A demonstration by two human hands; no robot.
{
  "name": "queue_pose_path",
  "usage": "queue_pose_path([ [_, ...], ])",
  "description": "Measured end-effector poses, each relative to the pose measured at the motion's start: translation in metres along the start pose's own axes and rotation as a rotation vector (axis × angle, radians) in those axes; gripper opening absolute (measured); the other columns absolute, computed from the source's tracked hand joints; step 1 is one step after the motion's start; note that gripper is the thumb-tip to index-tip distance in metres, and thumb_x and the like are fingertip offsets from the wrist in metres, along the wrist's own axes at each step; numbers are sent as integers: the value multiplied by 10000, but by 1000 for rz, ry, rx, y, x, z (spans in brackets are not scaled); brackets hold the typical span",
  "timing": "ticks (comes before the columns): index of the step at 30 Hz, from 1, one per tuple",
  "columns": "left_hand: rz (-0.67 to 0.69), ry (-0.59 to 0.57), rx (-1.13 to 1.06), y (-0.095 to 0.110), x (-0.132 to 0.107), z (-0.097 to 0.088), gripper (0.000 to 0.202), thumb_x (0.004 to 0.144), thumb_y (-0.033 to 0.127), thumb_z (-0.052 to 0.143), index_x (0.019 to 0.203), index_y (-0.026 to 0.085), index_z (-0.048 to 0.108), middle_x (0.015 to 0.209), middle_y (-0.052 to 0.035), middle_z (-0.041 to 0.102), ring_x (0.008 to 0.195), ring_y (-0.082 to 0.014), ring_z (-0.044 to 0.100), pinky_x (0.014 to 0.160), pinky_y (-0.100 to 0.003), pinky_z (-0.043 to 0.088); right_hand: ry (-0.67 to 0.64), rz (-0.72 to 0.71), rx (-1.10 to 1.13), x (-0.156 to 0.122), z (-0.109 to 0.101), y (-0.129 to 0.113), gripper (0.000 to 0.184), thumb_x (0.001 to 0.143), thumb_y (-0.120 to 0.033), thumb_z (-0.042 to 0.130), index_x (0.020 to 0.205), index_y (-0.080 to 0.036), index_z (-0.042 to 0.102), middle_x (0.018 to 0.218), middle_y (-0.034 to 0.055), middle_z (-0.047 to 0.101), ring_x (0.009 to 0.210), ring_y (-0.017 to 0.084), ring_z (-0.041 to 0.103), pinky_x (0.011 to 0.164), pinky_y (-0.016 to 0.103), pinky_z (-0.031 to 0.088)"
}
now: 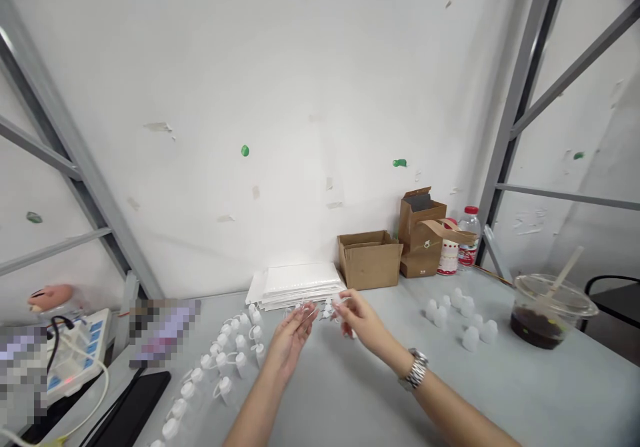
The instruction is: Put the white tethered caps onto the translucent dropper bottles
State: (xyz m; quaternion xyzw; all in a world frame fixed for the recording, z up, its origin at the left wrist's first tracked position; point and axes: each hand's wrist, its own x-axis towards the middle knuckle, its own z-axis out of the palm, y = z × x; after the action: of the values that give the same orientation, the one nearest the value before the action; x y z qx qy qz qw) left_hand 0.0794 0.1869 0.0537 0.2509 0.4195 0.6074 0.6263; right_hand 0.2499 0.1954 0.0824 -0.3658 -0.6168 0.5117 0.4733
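My left hand (293, 335) is raised over the middle of the table, its fingertips pinched on a small clear plastic piece whose shape is hard to make out. Just to the right, my right hand (356, 317) has its thumb and fingers curled together around something small and see-through, mostly hidden. A few small white pieces (327, 308) lie between and behind the hands. Left of my left hand stand rows of small clear bottles with white caps (225, 385) and looped straps. Several frosted white caps (470, 338) rest on the table to the right.
White padded mailers (300, 280) are stacked by the wall. An open cardboard box (371, 263), a brown paper bag (420, 247) and a red-capped bottle (469, 240) stand behind. A cup of dark drink (540, 327) is right; a power strip (83, 353) and black device (133, 410) are left.
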Motion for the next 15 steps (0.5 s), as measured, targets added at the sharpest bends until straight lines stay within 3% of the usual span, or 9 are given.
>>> queue_pose_path([
  [2, 16, 13, -40, 0, 0, 0, 139, 722, 174, 621, 851, 160, 670, 1063, -103, 667, 994, -201, 611, 850, -287, 467, -64, 41, 47, 10, 19, 14, 444, 651, -593, 583, 789, -181, 492, 642, -18, 588, 428, 81, 487, 424, 222, 372],
  [5, 28, 21, -92, -2, 1, 0, 149, 723, 169, 622, 866, 163, 663, 1059, -97, 669, 973, -190, 621, 872, -297, 469, -71, 79, 124, 10, 32, 30, 464, 599, -607, 618, 717, -165, 543, 614, -20, 570, 441, 82, 485, 462, 234, 395],
  [15, 86, -70, 59, -10, -3, 7, 300, 612, 313, 707, 858, 142, 687, 1000, -127, 689, 1018, -248, 597, 943, -373, 418, -52, 136, 112, -1, 24, 30, 431, 520, -539, 715, 703, -160, 621, 519, -36, 528, 457, 103, 475, 482, 245, 415],
])
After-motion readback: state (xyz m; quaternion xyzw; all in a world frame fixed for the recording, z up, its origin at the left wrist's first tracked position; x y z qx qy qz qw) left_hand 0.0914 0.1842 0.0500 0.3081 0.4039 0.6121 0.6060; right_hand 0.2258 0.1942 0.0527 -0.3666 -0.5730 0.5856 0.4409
